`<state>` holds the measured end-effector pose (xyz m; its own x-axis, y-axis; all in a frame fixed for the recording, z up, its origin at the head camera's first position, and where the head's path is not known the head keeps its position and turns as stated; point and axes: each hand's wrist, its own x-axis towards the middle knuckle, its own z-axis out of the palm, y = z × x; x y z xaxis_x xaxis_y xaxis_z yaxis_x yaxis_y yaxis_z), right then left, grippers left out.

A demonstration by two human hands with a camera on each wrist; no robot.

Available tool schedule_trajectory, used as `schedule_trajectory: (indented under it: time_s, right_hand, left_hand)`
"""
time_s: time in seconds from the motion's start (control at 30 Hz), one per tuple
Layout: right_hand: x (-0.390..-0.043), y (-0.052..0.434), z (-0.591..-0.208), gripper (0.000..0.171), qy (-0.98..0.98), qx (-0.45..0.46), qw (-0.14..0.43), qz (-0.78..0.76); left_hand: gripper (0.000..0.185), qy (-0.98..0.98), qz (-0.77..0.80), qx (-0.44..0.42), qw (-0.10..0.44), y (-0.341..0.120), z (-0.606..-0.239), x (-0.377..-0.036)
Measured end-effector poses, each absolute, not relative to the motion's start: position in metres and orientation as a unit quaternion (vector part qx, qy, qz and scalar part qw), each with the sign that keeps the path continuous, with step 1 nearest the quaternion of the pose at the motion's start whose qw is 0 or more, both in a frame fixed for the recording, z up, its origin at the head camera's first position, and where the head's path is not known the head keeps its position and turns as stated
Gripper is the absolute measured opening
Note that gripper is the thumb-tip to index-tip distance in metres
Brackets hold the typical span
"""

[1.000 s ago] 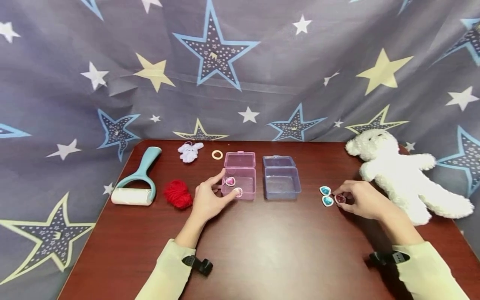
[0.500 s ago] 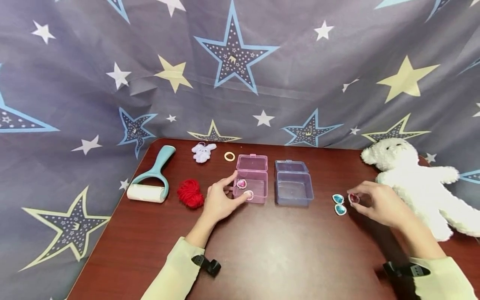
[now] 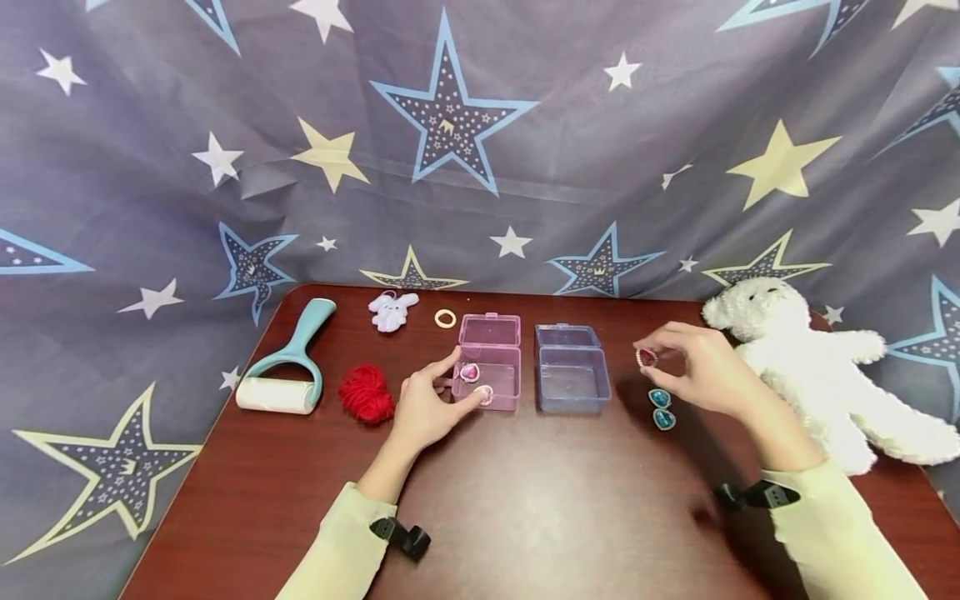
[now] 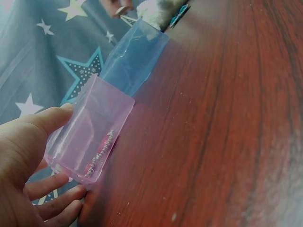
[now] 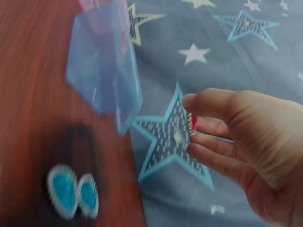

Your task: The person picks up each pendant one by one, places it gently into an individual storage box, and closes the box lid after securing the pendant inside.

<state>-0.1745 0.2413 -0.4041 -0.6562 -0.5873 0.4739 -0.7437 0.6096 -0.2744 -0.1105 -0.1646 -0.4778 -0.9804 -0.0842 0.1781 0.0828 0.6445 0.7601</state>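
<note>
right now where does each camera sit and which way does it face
Head: above the table, facing forward and down; both hands and sleeves show.
Left wrist: beside the left hand, facing the pink box it touches.
Right wrist: behind the right hand, facing the pink gem it pinches.
Shared: both wrist views show the blue box.

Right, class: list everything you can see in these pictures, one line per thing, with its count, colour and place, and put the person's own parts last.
Pink box: one, clear pink, lid open, table centre, two pink gems inside.
Blue box: one, clear blue, lid open, right of the pink box.
Pink gem: one, pinched in the air.
Blue gems: two, teal, on the table under the right hand.
Red yarn: one, left of the pink box.
Lint roller: one, teal handle, far left.
Small bunny: one, white, back edge.
Ring: one, cream, beside the bunny.
Teddy bear: one, white, right.
Table: one, dark red-brown.
Left hand: touches the pink box.
Right hand: holds the pink gem.
</note>
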Motion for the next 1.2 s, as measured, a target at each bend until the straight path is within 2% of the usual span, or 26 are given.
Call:
schedule_trajectory:
  time_s: [0.33, 0.67, 1.2]
  right_hand:
    - [-0.191, 0.181, -0.390, 0.020, -0.857, 0.424, 0.144, 0.256]
    - [-0.204, 0.129, -0.381, 0.024, -0.842, 0.446, 0.110, 0.283]
    - [-0.216, 0.090, -0.376, 0.027, -0.837, 0.463, 0.067, 0.284]
  left_hand:
    - [0.082, -0.898, -0.429, 0.001, 0.094, -0.163, -0.481, -0.107]
    - [0.082, -0.896, -0.432, 0.000, 0.100, -0.162, -0.479, -0.108]
    - [0.081, -0.894, -0.435, -0.004, 0.104, -0.162, -0.476, -0.111]
